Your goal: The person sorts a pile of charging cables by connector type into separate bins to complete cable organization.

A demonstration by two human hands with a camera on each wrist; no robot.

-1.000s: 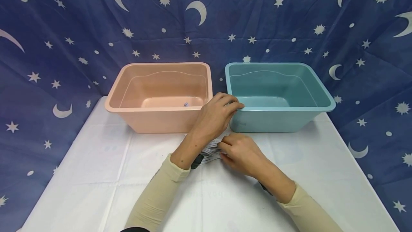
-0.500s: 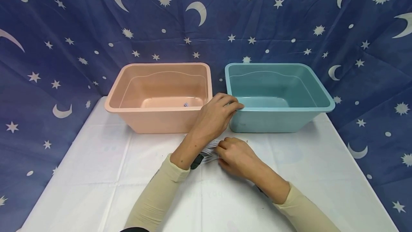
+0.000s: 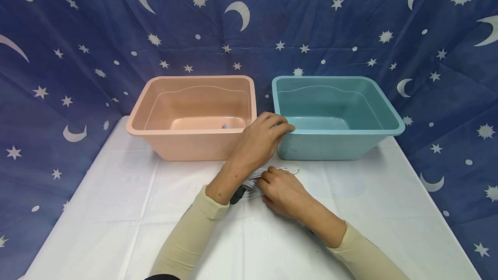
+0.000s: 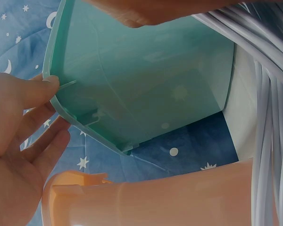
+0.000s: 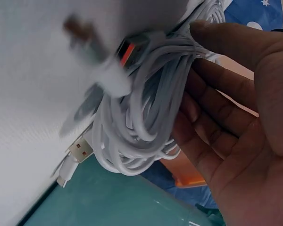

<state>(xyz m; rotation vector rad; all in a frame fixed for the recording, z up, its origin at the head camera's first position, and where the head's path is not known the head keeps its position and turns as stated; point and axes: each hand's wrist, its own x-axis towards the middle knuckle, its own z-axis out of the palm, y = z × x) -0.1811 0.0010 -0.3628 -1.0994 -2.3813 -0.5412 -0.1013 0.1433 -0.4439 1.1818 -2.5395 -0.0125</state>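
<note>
My left hand reaches to the near left corner of the teal bin. In the left wrist view, the thumb lies on one side of the bin's rim and the fingers on the other, pinching it. Below that wrist, my right hand holds a bundle of white USB cables close over the table. In the right wrist view, thumb and fingers grip the looped cables, with a metal USB plug and another blurred plug end sticking out. The left forearm partly hides the bundle in the head view.
A pink bin stands left of the teal one, with a small bluish thing on its floor. A white cloth covers the table. Behind hangs a dark blue curtain with moons and stars.
My right hand has shifted slightly left with the cables, and a white plug end now shows beyond its knuckles. The left hand stays at the teal rim.
</note>
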